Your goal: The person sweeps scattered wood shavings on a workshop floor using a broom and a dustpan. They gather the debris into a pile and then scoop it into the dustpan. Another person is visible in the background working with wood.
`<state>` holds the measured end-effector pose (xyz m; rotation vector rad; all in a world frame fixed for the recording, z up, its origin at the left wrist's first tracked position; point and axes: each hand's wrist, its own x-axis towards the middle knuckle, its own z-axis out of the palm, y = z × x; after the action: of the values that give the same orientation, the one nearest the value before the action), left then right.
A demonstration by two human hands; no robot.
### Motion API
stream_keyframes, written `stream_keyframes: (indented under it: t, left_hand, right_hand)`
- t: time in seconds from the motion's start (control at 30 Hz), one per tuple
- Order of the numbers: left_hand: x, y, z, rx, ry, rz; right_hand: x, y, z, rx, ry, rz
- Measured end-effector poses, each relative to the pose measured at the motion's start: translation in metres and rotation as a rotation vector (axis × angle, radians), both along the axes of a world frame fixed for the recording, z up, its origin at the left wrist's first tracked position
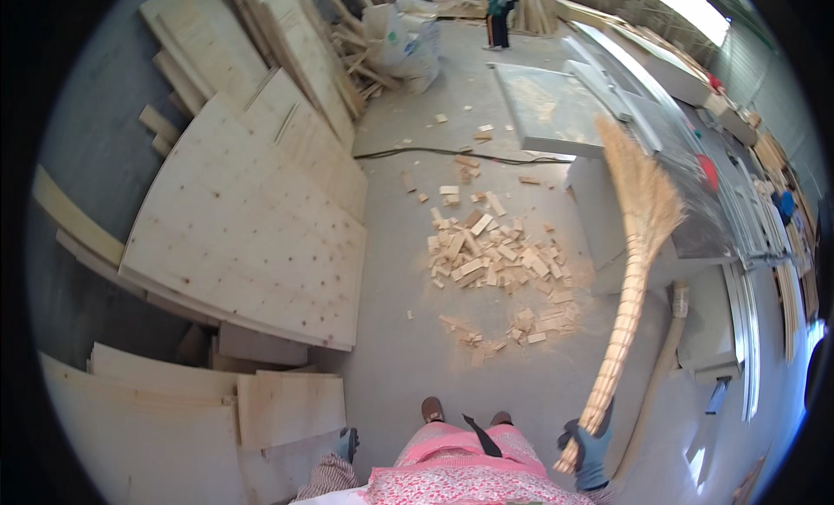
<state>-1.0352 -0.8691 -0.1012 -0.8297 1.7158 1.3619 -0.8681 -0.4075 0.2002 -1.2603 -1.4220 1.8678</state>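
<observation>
My right hand, in a blue and dark glove, is closed around the bound handle of a straw broom. The broom is raised, its bristles spread at the top, in front of the saw table. My left hand, also gloved, hangs low beside the plywood pieces at the left; its fingers are mostly turned from view. On the floor ahead of my feet lies a heap of wood offcuts. Closer to me is a smaller pile of scraps and sawdust.
Large plywood sheets lean along the left side. A machine with a metal table stands at the right. A black cable crosses the floor. White sacks and another person are at the far end.
</observation>
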Motion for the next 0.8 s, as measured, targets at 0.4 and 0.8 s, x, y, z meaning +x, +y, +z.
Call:
stream_keyframes:
  t: [0.4, 0.8]
  left_hand:
    - [0.004, 0.052, 0.04, 0.096, 0.033, 0.183]
    - [0.004, -0.005, -0.009, 0.077, -0.075, 0.442]
  right_hand:
    - [-0.26, 0.183, 0.009, 0.217, -0.247, 0.222]
    - [-0.372, 0.311, -0.045, 0.091, -0.266, 0.189]
